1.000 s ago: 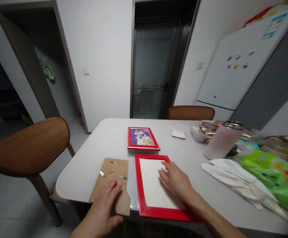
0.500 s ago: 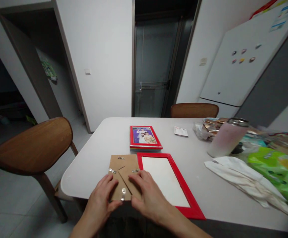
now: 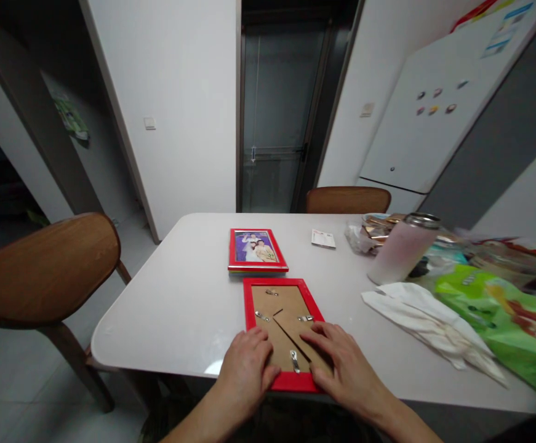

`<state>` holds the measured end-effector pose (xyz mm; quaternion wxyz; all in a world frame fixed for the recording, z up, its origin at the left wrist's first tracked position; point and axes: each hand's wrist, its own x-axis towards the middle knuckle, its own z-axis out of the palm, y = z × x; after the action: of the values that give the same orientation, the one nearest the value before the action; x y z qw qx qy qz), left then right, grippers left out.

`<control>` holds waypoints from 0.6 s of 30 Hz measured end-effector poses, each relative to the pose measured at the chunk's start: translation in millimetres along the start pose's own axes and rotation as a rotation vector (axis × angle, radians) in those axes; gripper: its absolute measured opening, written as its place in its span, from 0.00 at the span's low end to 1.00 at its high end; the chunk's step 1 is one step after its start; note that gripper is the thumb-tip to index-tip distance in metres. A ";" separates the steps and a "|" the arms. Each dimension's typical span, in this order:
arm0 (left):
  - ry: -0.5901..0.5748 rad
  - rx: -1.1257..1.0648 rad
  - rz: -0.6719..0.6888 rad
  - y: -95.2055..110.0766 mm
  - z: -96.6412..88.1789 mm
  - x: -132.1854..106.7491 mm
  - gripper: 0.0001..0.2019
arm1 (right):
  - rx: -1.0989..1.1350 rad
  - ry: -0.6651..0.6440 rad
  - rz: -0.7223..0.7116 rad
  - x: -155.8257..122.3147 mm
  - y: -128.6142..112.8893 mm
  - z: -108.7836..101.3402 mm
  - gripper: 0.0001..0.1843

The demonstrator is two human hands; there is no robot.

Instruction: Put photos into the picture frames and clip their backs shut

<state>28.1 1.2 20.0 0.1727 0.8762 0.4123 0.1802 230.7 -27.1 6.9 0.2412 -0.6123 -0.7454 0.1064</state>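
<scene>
A red picture frame [image 3: 249,301] lies face down at the near edge of the white table [image 3: 175,295]. A brown backing board [image 3: 277,311] with small metal clips sits inside it. My left hand [image 3: 244,369] rests flat on the board's near left part, fingers spread. My right hand [image 3: 341,363] lies flat on the near right part, fingers stretched over the board and the frame's edge. Just beyond stands a second red frame [image 3: 256,249], face up with a photo in it.
A frosted cup [image 3: 401,249], a white cloth [image 3: 424,320], a green bag [image 3: 503,320] and wrapped items crowd the table's right side. A small card [image 3: 323,239] lies further back. One wooden chair [image 3: 41,271] stands at the left, another chair [image 3: 348,200] behind the table.
The backing board has moved from the table beside the frame into the frame. Both hands went with it and now press on it.
</scene>
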 end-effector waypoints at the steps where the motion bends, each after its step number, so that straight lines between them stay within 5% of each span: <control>1: 0.003 0.004 0.004 -1.4 0.6 -1.2 0.12 | -0.013 0.010 -0.011 -0.6 0.9 2.1 0.22; 9: 0.002 -0.026 0.068 -2.5 2.1 -8.5 0.21 | -0.078 0.024 -0.017 13.9 5.3 -3.6 0.18; 18: -0.026 -0.001 0.046 -1.0 3.6 -10.0 0.18 | -0.225 0.089 0.047 35.6 10.1 2.8 0.16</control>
<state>23.3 -6.6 14.6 0.1741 0.8876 0.3898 0.1729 233.3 9.9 8.1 0.2015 -0.6570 -0.7265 0.0005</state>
